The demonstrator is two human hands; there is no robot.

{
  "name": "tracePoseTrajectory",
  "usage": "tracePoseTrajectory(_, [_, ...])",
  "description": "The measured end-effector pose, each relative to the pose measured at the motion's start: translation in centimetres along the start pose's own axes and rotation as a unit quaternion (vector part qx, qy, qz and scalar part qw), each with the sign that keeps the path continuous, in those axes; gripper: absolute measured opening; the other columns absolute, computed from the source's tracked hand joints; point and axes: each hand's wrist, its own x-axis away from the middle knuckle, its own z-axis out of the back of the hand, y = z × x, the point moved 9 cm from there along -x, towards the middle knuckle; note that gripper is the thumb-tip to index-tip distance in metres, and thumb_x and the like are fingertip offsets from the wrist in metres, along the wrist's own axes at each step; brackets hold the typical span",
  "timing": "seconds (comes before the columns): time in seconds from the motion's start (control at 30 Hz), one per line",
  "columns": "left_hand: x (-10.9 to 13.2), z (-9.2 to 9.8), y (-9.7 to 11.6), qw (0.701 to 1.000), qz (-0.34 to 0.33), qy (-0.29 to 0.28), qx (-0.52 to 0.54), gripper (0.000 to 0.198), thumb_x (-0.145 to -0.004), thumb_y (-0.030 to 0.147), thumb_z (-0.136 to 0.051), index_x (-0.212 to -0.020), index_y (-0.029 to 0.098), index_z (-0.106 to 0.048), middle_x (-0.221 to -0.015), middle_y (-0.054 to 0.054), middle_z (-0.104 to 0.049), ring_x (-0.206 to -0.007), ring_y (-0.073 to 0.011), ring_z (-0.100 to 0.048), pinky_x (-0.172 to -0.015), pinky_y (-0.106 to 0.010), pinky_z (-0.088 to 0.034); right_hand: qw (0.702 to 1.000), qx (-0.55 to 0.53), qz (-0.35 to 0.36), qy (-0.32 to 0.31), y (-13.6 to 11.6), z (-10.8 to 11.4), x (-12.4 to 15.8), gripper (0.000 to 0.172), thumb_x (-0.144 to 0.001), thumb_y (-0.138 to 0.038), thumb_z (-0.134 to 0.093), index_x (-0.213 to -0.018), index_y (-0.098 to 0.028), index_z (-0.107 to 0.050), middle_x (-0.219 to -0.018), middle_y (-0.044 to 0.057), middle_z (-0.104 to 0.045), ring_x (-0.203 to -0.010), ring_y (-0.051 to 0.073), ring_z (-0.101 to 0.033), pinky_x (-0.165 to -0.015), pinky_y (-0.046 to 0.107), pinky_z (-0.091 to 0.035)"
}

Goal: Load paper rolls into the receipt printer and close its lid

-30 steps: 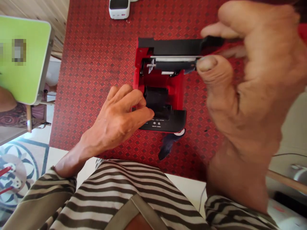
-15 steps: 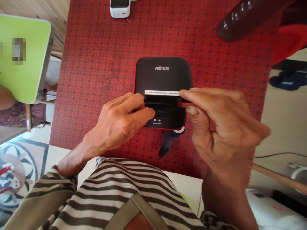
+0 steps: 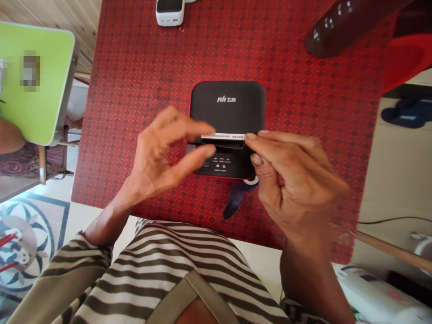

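Plainly, the left hand (image 3: 162, 157) is held open, with the fingers spread and the thumb set well apart from them. It is raised over the near part of a compact black printer (image 3: 227, 105), and no firm grasp is shown; whether its fingertips touch the casing cannot be told, as they are slightly blurred. The right hand (image 3: 290, 180) is closed to a pinch, with the index fingertip (image 3: 251, 136) and thumb (image 3: 256, 159) brought together at the front edge of the printer's lid, by the right end of a white label strip (image 3: 222, 136). The printer lies flat and lid-down in the middle of a red diamond-patterned tablecloth (image 3: 141, 112), between the two hands, with a dark blue strap (image 3: 236, 200) showing just beyond its near edge.

Part of the printer's near end is covered by the hands, and the slot under the lid is shadowed. A white device (image 3: 169, 11) is cut off by the top of the frame, and a dark maroon object (image 3: 351, 27) by the upper right corner.

"FEIE" can be read on the lid (image 3: 223, 99), followed by characters that are hard to make out. Lettering on the strip and the button panel (image 3: 219, 165) is too small to read.
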Motion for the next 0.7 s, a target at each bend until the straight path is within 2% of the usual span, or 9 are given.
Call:
tracePoseTrajectory(0.03, [0.5, 0.5, -1.6, 0.998, 0.028, 0.057, -0.015, 0.029, -0.128, 0.054, -0.086, -0.148, 0.032, -0.087, -0.128, -0.006, -0.088, -0.108, -0.0237, -0.078, -0.094, -0.042, -0.069, 1.000, -0.001, -0.001, 0.002, 0.0, 0.0, 0.0, 0.046, -0.124, -0.010, -0.074, -0.163, -0.031, -0.086, -0.139, 0.006, -0.099, -0.134, 0.031, -0.094, -0.119, 0.047, -0.078])
tracePoseTrajectory(0.07, [1.1, 0.5, -3.3, 0.994, 0.055, 0.088, -0.028, 0.053, -0.123, 0.069, -0.090, -0.162, 0.035, -0.081, -0.148, -0.011, -0.086, -0.125, -0.0302, -0.079, -0.105, -0.050, -0.071, 1.000, -0.002, -0.004, 0.002, 0.1, -0.1, 0.1, 0.047, -0.124, -0.010, -0.074, -0.163, -0.032, -0.086, -0.140, 0.006, -0.099, -0.134, 0.031, -0.095, -0.118, 0.048, -0.078])
tracePoseTrajectory(0.1, [1.9, 0.4, -5.0, 0.990, 0.080, 0.111, -0.028, 0.082, -0.114, 0.086, -0.092, -0.176, 0.036, -0.072, -0.167, -0.015, -0.080, -0.139, -0.0363, -0.076, -0.112, -0.057, -0.071, 1.000, -0.003, -0.009, -0.001, 0.1, -0.1, 0.1, 0.047, -0.124, -0.010, -0.073, -0.164, -0.032, -0.085, -0.141, 0.006, -0.099, -0.134, 0.031, -0.095, -0.118, 0.049, -0.078])
tracePoseTrajectory(0.13, [2.7, -0.4, -6.9, 0.988, 0.123, 0.099, -0.002, 0.098, -0.110, 0.094, -0.091, -0.185, 0.038, -0.062, -0.180, -0.016, -0.072, -0.149, -0.0396, -0.074, -0.117, -0.061, -0.071, 1.000, -0.004, -0.012, -0.004, 0.2, -0.2, 0.2, 0.047, -0.124, -0.011, -0.074, -0.164, -0.033, -0.086, -0.141, 0.006, -0.099, -0.134, 0.032, -0.095, -0.118, 0.050, -0.078])
tracePoseTrajectory(0.2, [4.2, -2.2, -10.0, 0.972, 0.208, 0.053, 0.092, 0.092, -0.111, 0.092, -0.092, -0.184, 0.044, -0.061, -0.187, -0.013, -0.069, -0.165, -0.0433, -0.071, -0.129, -0.065, -0.070, 1.000, -0.004, -0.015, -0.005, 0.2, -0.2, 0.3, 0.047, -0.124, -0.011, -0.074, -0.164, -0.033, -0.086, -0.141, 0.006, -0.100, -0.135, 0.032, -0.095, -0.119, 0.050, -0.078])
tracePoseTrajectory(0.27, [5.3, -3.2, -11.4, 0.950, 0.266, 0.028, 0.160, 0.086, -0.110, 0.084, -0.097, -0.180, 0.045, -0.065, -0.189, -0.011, -0.069, -0.173, -0.0465, -0.069, -0.135, -0.066, -0.069, 1.000, -0.002, -0.021, -0.005, 0.3, -0.3, 0.5, 0.046, -0.124, -0.010, -0.074, -0.163, -0.033, -0.087, -0.141, 0.006, -0.100, -0.136, 0.031, -0.095, -0.121, 0.048, -0.077])
tracePoseTrajectory(0.5, [4.9, -3.6, -10.5, 0.901, 0.336, 0.006, 0.275, 0.081, -0.104, 0.074, -0.106, -0.171, 0.040, -0.077, -0.185, -0.013, -0.076, -0.165, -0.0460, -0.078, -0.131, -0.064, -0.075, 0.999, 0.006, -0.024, 0.027, 0.5, -0.7, 1.0, 0.038, -0.126, -0.013, -0.073, -0.155, -0.031, -0.090, -0.137, 0.005, -0.101, -0.133, 0.028, -0.096, -0.119, 0.044, -0.077])
tracePoseTrajectory(0.63, [4.3, -3.7, -9.6, 0.898, 0.337, 0.008, 0.284, 0.075, -0.105, 0.071, -0.105, -0.167, 0.037, -0.080, -0.179, -0.012, -0.080, -0.162, -0.0431, -0.080, -0.134, -0.063, -0.073, 0.999, -0.013, -0.035, 0.029, 0.7, -0.7, 1.2, 0.047, -0.122, -0.010, -0.075, -0.160, -0.034, -0.090, -0.137, 0.004, -0.101, -0.133, 0.030, -0.097, -0.117, 0.047, -0.080])
tracePoseTrajectory(0.7, [4.2, -3.5, -8.9, 0.900, 0.335, 0.017, 0.280, 0.070, -0.108, 0.071, -0.103, -0.165, 0.036, -0.081, -0.175, -0.011, -0.083, -0.160, -0.0414, -0.080, -0.135, -0.062, -0.072, 0.998, -0.027, -0.042, 0.049, 0.8, -0.4, 1.3, 0.048, -0.122, -0.011, -0.075, -0.160, -0.034, -0.090, -0.136, 0.004, -0.101, -0.132, 0.030, -0.097, -0.115, 0.047, -0.081])
